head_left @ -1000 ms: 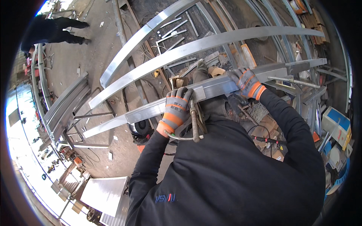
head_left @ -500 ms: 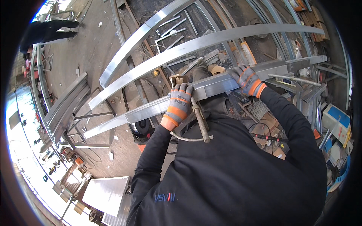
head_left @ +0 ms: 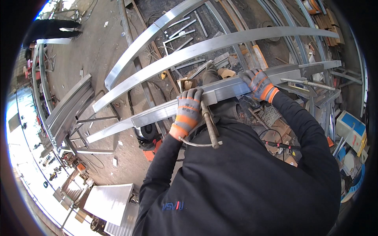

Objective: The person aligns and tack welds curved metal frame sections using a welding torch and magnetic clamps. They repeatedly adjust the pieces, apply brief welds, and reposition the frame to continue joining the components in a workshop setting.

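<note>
Holds the beam [head_left: 232, 88] with both hands, set well apart from each other. Curls the fingers of the left hand [head_left: 188, 112] over the beam from the near side. Bends the right hand [head_left: 258, 84] over the beam likewise, farther along to the right. Cannot tell where the thumbs sit or how hard either glove presses.

Has the beam lying crosswise in front of the jacket [head_left: 244, 173], above the legs [head_left: 226, 114]. Seems stiff, being long bare metal; probably more awkward to swing than heavy for two hands. Likely runs slippery along the flat faces, less so under gloves. Probably resists breaking but takes scratches and dents. Seems best held at two well-spaced places, as here, and away from the cut ends.

Shows a clamp [head_left: 210, 128] at the beam's near edge, just right of the left hand, and a second clamp [head_left: 309, 83] right of the right hand. Below the beam's left part, shows a black-and-red machine [head_left: 146, 133]. Beyond the beam, shows a curved bar [head_left: 216, 44], then another curved bar [head_left: 147, 37], then short bars [head_left: 183, 28]. Left of the beam, shows stacked profiles [head_left: 71, 110]; on the beam's near side, far right, a pale box [head_left: 350, 129]. Beyond the beam, far left, shows a person [head_left: 51, 29] in dark clothes.
</note>
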### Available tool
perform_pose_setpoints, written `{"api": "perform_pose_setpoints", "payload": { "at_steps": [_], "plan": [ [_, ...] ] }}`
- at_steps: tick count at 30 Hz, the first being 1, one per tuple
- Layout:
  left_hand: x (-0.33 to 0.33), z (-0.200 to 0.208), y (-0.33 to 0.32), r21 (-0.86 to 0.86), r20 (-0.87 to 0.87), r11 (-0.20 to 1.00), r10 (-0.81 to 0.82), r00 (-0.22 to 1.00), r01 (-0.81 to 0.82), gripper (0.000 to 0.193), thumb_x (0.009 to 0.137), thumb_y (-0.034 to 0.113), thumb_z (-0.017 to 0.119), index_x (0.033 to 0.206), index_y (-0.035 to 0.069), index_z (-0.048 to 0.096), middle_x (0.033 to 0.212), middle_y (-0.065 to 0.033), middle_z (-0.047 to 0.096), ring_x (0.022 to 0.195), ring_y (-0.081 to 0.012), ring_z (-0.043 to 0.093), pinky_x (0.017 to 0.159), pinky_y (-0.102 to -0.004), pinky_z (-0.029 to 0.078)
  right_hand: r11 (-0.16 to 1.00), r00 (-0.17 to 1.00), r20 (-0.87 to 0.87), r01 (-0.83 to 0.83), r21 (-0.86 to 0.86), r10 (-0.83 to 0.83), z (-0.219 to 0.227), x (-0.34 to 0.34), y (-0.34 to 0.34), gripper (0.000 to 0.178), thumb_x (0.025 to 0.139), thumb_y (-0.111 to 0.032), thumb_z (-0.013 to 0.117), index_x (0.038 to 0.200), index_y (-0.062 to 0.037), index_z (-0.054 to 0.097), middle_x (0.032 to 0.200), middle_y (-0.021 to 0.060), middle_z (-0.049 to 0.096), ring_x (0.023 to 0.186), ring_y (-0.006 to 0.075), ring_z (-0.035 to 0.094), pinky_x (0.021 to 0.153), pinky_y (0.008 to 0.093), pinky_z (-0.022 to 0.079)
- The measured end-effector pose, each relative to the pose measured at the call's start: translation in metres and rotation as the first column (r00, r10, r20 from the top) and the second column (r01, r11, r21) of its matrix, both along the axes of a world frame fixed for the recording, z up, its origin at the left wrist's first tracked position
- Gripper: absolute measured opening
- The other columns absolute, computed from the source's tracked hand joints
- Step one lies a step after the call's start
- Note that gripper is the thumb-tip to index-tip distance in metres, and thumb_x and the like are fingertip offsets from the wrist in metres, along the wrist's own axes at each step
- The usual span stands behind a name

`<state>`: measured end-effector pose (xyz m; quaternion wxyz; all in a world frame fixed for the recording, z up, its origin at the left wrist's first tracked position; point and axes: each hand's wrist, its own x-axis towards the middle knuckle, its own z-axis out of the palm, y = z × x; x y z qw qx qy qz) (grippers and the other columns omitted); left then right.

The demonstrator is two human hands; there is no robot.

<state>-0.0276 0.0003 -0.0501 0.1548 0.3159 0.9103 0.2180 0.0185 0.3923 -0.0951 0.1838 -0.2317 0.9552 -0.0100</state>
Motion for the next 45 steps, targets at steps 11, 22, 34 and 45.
{"api": "perform_pose_setpoints", "payload": {
  "at_steps": [11, 22, 34, 45],
  "plan": [
    [0.015, 0.106, 0.006, 0.741, 0.118, 0.667, -0.240, 0.964, 0.075, 0.059, 0.091, 0.035, 0.090, 0.136, 0.003, 0.069, 0.130, -0.0196, 0.074, 0.131, -0.0426, 0.071, 0.117, -0.0607, 0.052, 1.000, 1.000, 0.012, 0.002, 0.027, -0.003, -0.002, 0.001, 0.001, 0.094, 0.089, -0.029, 0.082, 0.173, -0.0077, 0.047, 0.148, 0.0139, 0.065, 0.137, 0.0354, 0.063, 0.117, 0.0510, 0.046],
    [0.045, 0.062, 0.017, 0.858, 0.296, 0.421, 0.064, 0.953, -0.295, 0.017, 0.108, 0.013, 0.061, 0.111, -0.003, 0.067, 0.105, -0.0193, 0.069, 0.096, -0.0364, 0.069, 0.094, -0.0485, 0.058, 1.000, 0.999, -0.038, -0.009, 0.017, 0.010, -0.010, 0.001, 0.002, 0.089, 0.092, -0.027, 0.079, 0.173, -0.0087, 0.048, 0.142, 0.0141, 0.066, 0.129, 0.0332, 0.065, 0.111, 0.0480, 0.050],
    [0.052, 0.123, 0.028, 0.830, 0.428, 0.346, 0.110, 0.897, -0.438, 0.065, 0.112, 0.064, 0.067, 0.124, 0.001, 0.065, 0.109, -0.0160, 0.072, 0.103, -0.0327, 0.071, 0.101, -0.0556, 0.059, 0.999, 1.000, 0.020, -0.002, 0.053, 0.001, -0.004, -0.001, 0.001, 0.098, 0.087, -0.039, 0.086, 0.172, -0.0084, 0.047, 0.150, 0.0163, 0.065, 0.138, 0.0351, 0.063, 0.113, 0.0490, 0.050],
    [0.061, 0.176, 0.028, 0.614, 0.587, 0.418, 0.325, 0.742, -0.669, 0.082, 0.119, 0.073, 0.040, 0.123, -0.005, 0.067, 0.121, -0.0298, 0.080, 0.130, -0.0439, 0.074, 0.125, -0.0578, 0.049, 0.985, 0.995, 0.098, -0.042, 0.170, 0.025, 0.012, -0.005, -0.003, 0.100, 0.092, -0.043, 0.086, 0.176, -0.0088, 0.044, 0.161, 0.0187, 0.061, 0.154, 0.0383, 0.056, 0.120, 0.0507, 0.048]
  ]
}}
